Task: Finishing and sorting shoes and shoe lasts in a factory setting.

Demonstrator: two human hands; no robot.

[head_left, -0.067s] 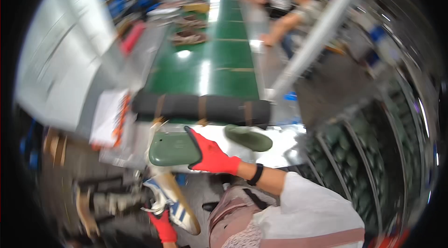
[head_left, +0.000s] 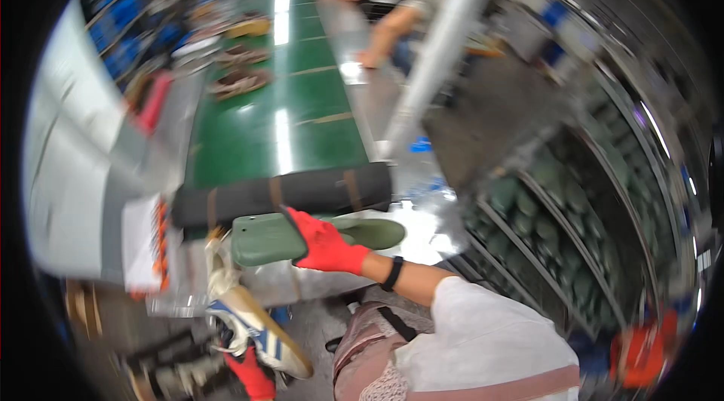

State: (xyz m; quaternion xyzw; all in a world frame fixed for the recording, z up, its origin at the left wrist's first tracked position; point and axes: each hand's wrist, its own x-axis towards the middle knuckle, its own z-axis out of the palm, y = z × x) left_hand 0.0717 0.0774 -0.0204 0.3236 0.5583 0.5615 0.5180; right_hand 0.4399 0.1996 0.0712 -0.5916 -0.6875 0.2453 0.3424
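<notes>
Sneaker (head_left: 265, 331), white with blue stripes, slanted below the tabletop's near edge, left hand (head_left: 253, 375) closed on it near the laces, perhaps to leave the sole clear. Right hand (head_left: 329, 245) clamped round a green shoe last (head_left: 260, 242) above the metal tabletop (head_left: 424, 229); whether the green stretch (head_left: 381, 233) to its right was the same piece, could not tell. Black roller (head_left: 294, 194) bounded the far side; bare metal lay open rightward, toward the rack (head_left: 575, 253)

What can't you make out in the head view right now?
In the head view:
Whether the held green form touches the other green form: the right hand covers that spot.
How the left hand holds the sneaker: blurred.
Left forearm: cut off by the lower edge.
Details of the brown shoes: motion blur.
</notes>
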